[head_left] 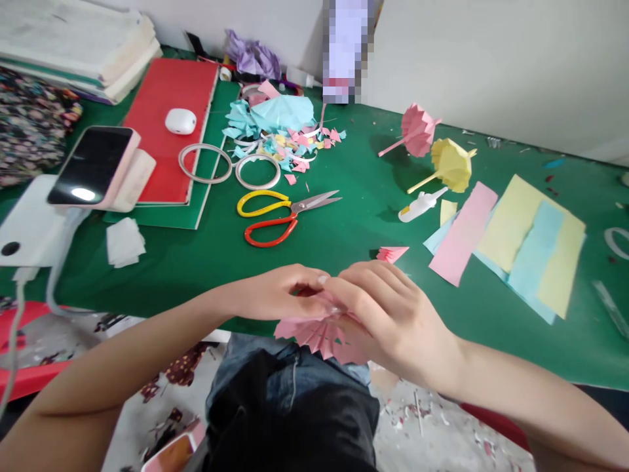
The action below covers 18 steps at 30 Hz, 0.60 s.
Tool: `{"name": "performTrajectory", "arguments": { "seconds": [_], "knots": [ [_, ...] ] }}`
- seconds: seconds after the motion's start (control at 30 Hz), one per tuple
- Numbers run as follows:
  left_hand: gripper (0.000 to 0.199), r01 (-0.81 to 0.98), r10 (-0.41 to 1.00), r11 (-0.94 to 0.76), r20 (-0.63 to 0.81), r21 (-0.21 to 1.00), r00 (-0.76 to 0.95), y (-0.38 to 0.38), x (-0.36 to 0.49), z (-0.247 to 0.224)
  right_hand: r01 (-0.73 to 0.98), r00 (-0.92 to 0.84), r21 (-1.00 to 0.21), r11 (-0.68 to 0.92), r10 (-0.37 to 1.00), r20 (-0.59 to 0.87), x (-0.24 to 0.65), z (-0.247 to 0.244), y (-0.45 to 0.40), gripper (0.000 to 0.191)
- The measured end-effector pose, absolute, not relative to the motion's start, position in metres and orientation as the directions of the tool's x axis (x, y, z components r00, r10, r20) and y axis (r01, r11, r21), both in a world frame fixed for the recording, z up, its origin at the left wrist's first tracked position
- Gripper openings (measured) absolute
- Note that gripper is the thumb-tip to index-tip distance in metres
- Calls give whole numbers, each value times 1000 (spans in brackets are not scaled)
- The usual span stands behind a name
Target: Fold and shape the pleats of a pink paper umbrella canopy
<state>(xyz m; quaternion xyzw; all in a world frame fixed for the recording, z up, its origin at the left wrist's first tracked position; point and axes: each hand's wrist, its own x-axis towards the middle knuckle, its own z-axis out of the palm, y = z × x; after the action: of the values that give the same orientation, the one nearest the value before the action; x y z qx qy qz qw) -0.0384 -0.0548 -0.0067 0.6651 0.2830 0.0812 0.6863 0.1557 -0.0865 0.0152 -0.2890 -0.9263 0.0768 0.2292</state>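
Observation:
A pleated pink paper fan point(319, 335) spreads beneath my fingers at the table's front edge, above my lap. My left hand point(278, 292) pinches its upper part from the left. My right hand point(388, 314) closes over it from the right, the fingers bent and partly hiding the paper. Both sets of fingertips meet near the fan's top middle. Just beyond my right knuckles lies a small folded pink paper piece point(392, 254). Scissors point(289, 215) with one yellow and one red handle lie ahead of my left hand, blades apart and pointing right.
Paper umbrellas, pink point(417, 131) and yellow point(451, 165), lie at the back right near a white glue tube point(421, 204). Paper sheets point(508, 229) lie at right. Tape rolls point(257, 172), paper scraps point(295, 147), a red folder point(170, 92) and a phone point(93, 164) occupy the left.

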Motion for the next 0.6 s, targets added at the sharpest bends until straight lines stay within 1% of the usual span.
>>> {"name": "performTrajectory", "arguments": {
  "seconds": [0.1,0.17,0.3,0.4,0.43,0.53,0.6],
  "knots": [
    [8,340,546,20,-295,940,784,-58,-39,-6,499,-719,-290,817,577,387,155,14,-88,28],
    [8,361,575,20,-306,932,759,-60,-40,-6,507,-709,-296,809,587,391,155,14,-89,30],
    [8,325,575,104,-324,940,751,-63,-39,-6,529,-704,-283,800,600,380,154,16,-91,33],
    [5,289,588,144,-317,946,744,-64,-37,-6,536,-707,-252,806,592,387,154,18,-92,36],
    [7,277,588,161,-318,947,744,-64,-36,-5,538,-709,-238,809,587,391,154,19,-92,37],
    [12,243,569,216,-324,946,756,-64,-34,-4,541,-720,-208,815,577,386,153,20,-90,39],
    [10,232,545,237,-326,944,772,-64,-35,-5,538,-721,-209,816,575,387,152,20,-89,39]
  ]
}}
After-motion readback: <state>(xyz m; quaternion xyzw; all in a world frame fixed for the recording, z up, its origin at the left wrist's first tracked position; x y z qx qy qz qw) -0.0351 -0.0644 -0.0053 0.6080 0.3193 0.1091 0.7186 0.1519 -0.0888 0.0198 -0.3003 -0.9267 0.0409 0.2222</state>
